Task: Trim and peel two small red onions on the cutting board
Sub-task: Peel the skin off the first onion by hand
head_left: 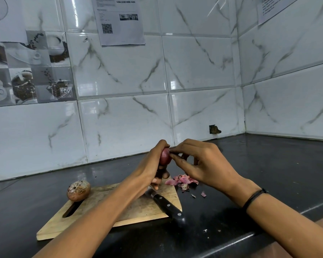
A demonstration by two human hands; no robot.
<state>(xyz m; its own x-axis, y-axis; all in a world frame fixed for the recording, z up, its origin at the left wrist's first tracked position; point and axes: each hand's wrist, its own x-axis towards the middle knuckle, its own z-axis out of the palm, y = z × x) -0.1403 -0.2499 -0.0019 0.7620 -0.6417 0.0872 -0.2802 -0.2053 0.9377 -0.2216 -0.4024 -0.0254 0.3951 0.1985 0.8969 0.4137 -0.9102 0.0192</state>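
Holding the onion [165,157] up in the middle of the frame, the left hand [152,165] has its fingers curled round the bulb from the left and below, a firm, closed grip. The onion is raised off the board [104,199], above its far right corner, and its dark red side faces the right hand [203,163].

That hand comes in from the right. Its thumb and forefinger meet in a narrow pinch at the onion's upper right edge, on the skin, while its other fingers hang loosely curled below. A thin black band [254,198] circles the right wrist.

The second onion [78,190] sits at the board's left end, just beyond the handle slot, with dry brown skin on it and flaky patches on top.

A knife [166,203] lies on the board's right part. Its blade is mostly hidden under the left hand, and its black riveted handle points to the lower right, past the board's edge.

Pink peels [183,180] lie in a loose heap on the black counter [259,161], just beside the board's far right corner, with a few small scraps near them.

Behind, in the upper middle of the frame, a printed sheet [119,21] with a QR code hangs on the marbled white tiles.
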